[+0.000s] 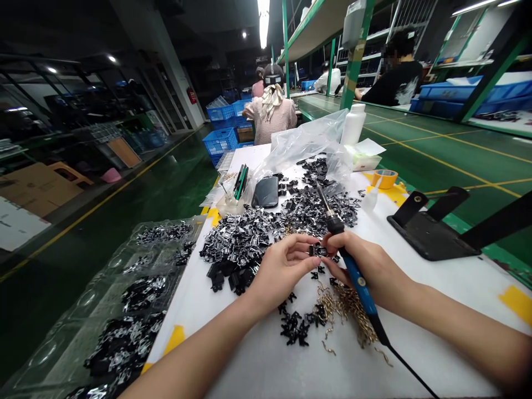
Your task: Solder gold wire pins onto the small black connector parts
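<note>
My left hand (280, 269) is closed, pinching a small black plastic part with shiny metal (319, 251) between thumb and fingers. In my right hand (369, 263) lies a blue-handled soldering iron (356, 280), its tip pointing up and away from me. The right fingertips also touch the black part. Just beyond my hands spreads a big heap of black and silver metal pieces (245, 235). Below them lie curved brass-coloured pins (359, 318) and small black plastic pieces (295, 328). Flat black pieces (233, 275) sit beside my left wrist.
A phone (265, 192), a pen holder (230, 206) and a plastic bag (307, 136) stand farther back. At right are orange tape (384, 178), a small squeeze bottle (369, 199) and a black metal bracket (432, 230). Filled clear trays (83, 299) line the left. Co-workers sit ahead.
</note>
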`<state>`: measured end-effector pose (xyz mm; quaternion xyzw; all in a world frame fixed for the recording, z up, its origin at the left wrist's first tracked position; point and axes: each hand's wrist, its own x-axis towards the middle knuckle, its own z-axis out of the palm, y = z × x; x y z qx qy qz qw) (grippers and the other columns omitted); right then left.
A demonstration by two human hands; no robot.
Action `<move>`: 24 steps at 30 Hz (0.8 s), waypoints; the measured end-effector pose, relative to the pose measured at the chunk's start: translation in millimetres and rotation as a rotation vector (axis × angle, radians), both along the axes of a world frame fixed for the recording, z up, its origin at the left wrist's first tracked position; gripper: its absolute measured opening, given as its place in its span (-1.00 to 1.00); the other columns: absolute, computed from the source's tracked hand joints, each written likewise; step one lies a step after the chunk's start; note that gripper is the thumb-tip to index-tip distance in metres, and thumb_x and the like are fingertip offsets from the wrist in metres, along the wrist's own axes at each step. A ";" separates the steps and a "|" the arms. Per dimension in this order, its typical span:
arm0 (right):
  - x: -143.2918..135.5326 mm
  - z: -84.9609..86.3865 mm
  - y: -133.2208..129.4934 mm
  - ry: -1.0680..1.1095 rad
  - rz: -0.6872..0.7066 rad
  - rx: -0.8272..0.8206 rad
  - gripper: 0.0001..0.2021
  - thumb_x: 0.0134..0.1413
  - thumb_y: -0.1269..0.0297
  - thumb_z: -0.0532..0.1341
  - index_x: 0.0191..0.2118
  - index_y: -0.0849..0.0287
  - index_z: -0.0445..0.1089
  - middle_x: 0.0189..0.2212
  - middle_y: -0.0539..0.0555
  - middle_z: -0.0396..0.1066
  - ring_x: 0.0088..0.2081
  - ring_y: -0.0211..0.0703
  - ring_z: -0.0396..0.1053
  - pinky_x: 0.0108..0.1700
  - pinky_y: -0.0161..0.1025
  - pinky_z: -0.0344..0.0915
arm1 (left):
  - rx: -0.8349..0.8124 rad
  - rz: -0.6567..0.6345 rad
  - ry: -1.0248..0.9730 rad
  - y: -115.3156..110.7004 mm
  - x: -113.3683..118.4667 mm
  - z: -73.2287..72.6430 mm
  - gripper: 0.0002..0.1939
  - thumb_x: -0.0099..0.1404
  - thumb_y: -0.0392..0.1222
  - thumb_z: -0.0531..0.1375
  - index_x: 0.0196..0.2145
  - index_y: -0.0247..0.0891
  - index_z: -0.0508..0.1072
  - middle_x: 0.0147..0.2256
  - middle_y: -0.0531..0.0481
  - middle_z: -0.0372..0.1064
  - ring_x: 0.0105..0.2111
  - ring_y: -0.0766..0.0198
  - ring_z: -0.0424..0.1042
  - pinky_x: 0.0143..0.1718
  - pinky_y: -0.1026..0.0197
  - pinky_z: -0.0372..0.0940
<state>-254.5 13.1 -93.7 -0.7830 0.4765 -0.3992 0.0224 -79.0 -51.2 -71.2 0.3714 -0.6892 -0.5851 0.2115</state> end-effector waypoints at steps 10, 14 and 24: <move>-2.6 2.6 -1.6 0.039 -0.018 -0.065 -0.84 0.11 0.40 0.17 -0.21 0.16 0.16 -0.29 0.11 0.30 -0.27 -0.16 0.33 -0.28 -0.24 0.30 | 0.148 0.015 0.103 -1.0 1.4 3.5 -0.55 0.03 0.04 0.23 -0.12 -0.12 0.40 -0.16 -0.01 0.34 -0.18 0.46 0.40 -0.10 0.38 0.33; -3.3 1.2 0.0 0.047 -0.019 -0.059 -0.82 0.10 0.42 0.17 -0.20 0.15 0.15 -0.31 0.08 0.29 -0.29 -0.20 0.33 -0.27 -0.27 0.31 | 0.202 0.017 0.150 -0.7 1.1 5.6 -0.58 0.09 0.00 0.19 -0.12 -0.22 0.41 -0.28 -0.03 0.39 -0.31 0.50 0.42 -0.17 0.41 0.36; -3.2 0.5 1.8 0.079 -0.008 0.007 -0.82 0.11 0.47 0.12 -0.19 0.15 0.13 -0.21 0.13 0.30 -0.29 -0.20 0.35 -0.28 -0.26 0.31 | 0.227 0.072 0.069 -0.6 0.8 8.2 -0.61 0.05 -0.06 0.22 -0.15 -0.25 0.44 -0.40 0.00 0.39 -0.39 0.49 0.42 -0.19 0.33 0.39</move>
